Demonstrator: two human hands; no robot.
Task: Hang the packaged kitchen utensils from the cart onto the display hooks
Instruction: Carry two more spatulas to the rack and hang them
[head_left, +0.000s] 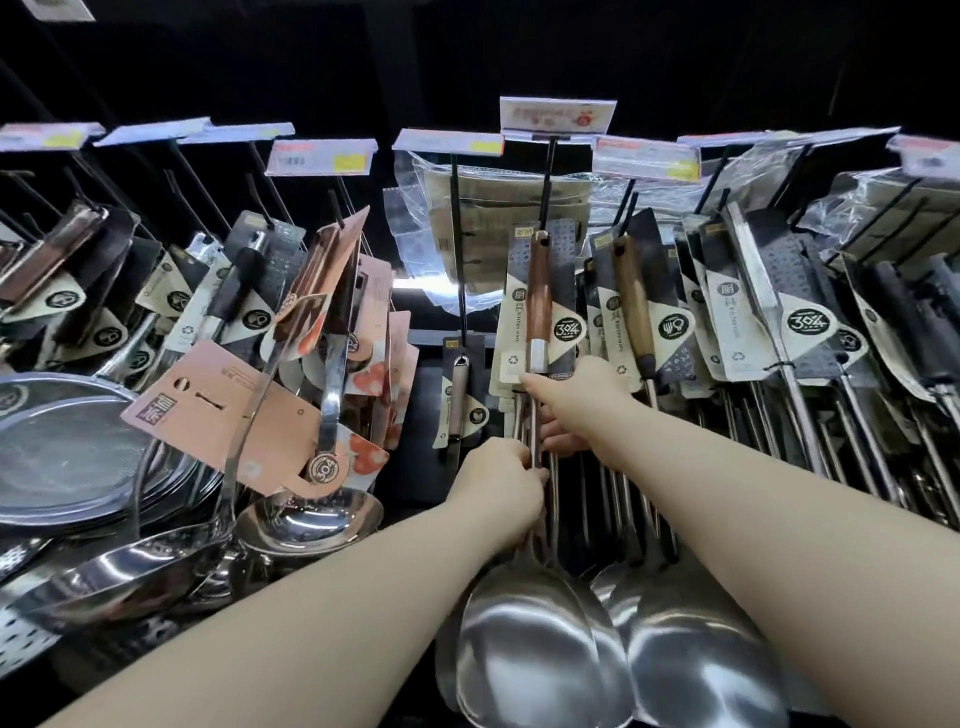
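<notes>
1. Centre of the frame: a packaged steel spatula with a brown wooden handle (538, 291) and grey-and-cream card hangs from a black display hook (548, 171) under a white price tag (557, 115).
2. The left hand (501, 480), lower centre, is closed around the thin steel shafts (531, 415) of this bunch of spatulas, just above their wide shiny blades (524, 644).
3. The right hand (576, 400) reaches in from the lower right, thumb on the bottom edge of the front card, fingers curled behind the same shafts.
4. Right of the frame: more carded steel utensils (779, 322) hang in close rows.
5. Left of centre: pink-carded steel ladles (306, 514) hang tilted, beside stacked round steel mesh strainers (67, 447) at the left edge.
6. Clear plastic bags (467, 218) hang behind the hook.
</notes>
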